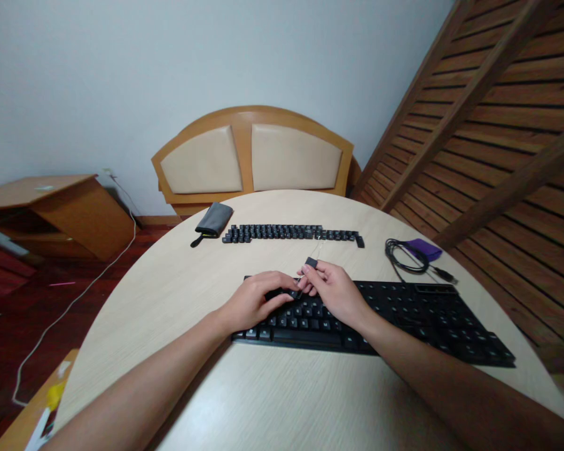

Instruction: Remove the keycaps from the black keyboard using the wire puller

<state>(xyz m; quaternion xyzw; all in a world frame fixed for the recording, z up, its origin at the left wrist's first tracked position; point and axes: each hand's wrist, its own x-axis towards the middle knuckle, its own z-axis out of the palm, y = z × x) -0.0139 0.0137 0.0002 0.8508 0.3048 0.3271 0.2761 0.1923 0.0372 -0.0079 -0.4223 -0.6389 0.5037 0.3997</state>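
My right hand [336, 291] is closed around a wire keycap puller with a black handle [311, 262]. Thin wires run from both ends of that handle, upward over the table and down toward my left fingertips. Thumb and forefinger of my left hand [258, 297] pinch a small black keycap [294, 294] at the lower wire end, right over the keyboard. Below both hands lies the black keyboard [310, 339], its left part partly hidden by them. Farther back, loose black keycaps [277, 232] stand in tight rows on the table.
A grey pouch [215, 219] lies left of the keycap rows on the round table [169, 300]. To the right are a coiled black cable [407, 257] with a USB plug and a purple cloth [425, 249]. A headboard [254, 116] stands behind the table, a slatted wooden panel [493, 125] at right.
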